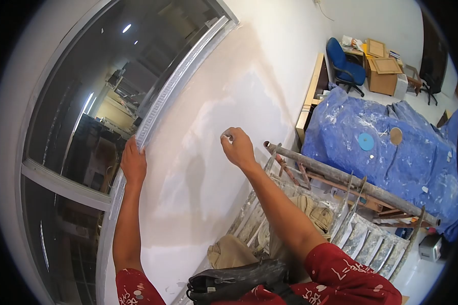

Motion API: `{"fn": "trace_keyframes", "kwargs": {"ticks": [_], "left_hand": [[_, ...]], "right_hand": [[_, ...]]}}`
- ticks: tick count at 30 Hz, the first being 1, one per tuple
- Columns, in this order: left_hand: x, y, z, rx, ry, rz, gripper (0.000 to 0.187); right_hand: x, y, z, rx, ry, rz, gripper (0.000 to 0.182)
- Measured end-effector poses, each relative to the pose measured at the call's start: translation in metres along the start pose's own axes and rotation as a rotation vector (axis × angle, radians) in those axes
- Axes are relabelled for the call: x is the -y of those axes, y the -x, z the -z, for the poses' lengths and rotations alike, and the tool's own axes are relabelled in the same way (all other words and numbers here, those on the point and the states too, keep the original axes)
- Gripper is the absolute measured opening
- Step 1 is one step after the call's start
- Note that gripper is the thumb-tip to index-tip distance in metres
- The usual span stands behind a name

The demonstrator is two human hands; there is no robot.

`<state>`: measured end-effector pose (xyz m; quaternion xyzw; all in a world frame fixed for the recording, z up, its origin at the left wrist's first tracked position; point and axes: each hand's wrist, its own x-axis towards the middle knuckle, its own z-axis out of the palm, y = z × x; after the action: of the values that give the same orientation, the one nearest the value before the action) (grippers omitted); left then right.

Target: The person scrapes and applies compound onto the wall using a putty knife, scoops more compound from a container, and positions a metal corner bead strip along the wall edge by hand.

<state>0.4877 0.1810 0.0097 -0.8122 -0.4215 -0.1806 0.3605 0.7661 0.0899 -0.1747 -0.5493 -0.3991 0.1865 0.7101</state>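
Note:
My left hand rests against the edge of the window frame, its fingers stretched up along it and touching a light strip. This patterned strip runs up the side of the window frame. My right hand is raised in front of the wall, apart from it, with the fingers curled into a pinch. A small whitish bit shows between the thumb and finger, too small to name. Behind the hand, the wall has beige and white-grey patches, and a hand's shadow falls on it.
Scaffolding with a metal pipe and a splattered slatted platform is below me on the right. Beyond it a blue tarp covers something large. A blue office chair and cardboard boxes stand farther back. A black bag hangs at my waist.

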Motion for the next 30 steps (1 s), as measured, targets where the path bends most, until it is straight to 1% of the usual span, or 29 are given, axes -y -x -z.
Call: {"fn": "trace_keyframes", "kwargs": {"ticks": [6, 8, 11, 14, 16, 19, 23, 25, 27, 29, 30], "left_hand": [[0.000, -0.005, -0.010, 0.031, 0.059, 0.075, 0.052], [-0.002, -0.006, -0.012, 0.034, 0.066, 0.076, 0.052], [0.001, -0.005, -0.023, -0.024, 0.082, 0.000, 0.051], [-0.003, -0.008, -0.023, -0.001, 0.090, 0.017, 0.050], [-0.002, -0.009, -0.026, -0.021, 0.108, 0.006, 0.050], [0.002, -0.008, -0.037, -0.058, 0.083, -0.020, 0.053], [0.004, -0.005, -0.046, -0.090, 0.021, -0.024, 0.056], [0.005, -0.002, -0.051, -0.093, 0.065, 0.038, 0.056], [0.007, -0.001, -0.053, -0.111, 0.101, 0.031, 0.056], [-0.002, -0.001, -0.044, -0.122, 0.092, 0.073, 0.055], [-0.003, -0.002, -0.044, -0.134, 0.102, 0.078, 0.054]], "right_hand": [[-0.012, -0.002, -0.008, 0.067, 0.022, -0.084, 0.018], [-0.014, -0.004, -0.007, 0.087, 0.028, -0.104, 0.020], [-0.015, -0.004, -0.007, 0.112, 0.032, -0.120, 0.022], [-0.013, -0.004, -0.008, 0.141, 0.013, -0.142, 0.024], [-0.013, -0.002, -0.008, 0.159, 0.021, -0.151, 0.024], [-0.020, -0.002, -0.012, 0.145, 0.025, -0.062, 0.024], [-0.031, -0.003, -0.018, 0.189, 0.038, -0.008, 0.024], [-0.034, -0.002, -0.019, 0.233, -0.002, 0.008, 0.025], [-0.035, -0.002, -0.020, 0.282, 0.015, -0.033, 0.026], [-0.030, -0.002, -0.021, 0.317, -0.019, -0.199, 0.027], [-0.033, -0.004, -0.022, 0.327, -0.007, -0.213, 0.029]]}}
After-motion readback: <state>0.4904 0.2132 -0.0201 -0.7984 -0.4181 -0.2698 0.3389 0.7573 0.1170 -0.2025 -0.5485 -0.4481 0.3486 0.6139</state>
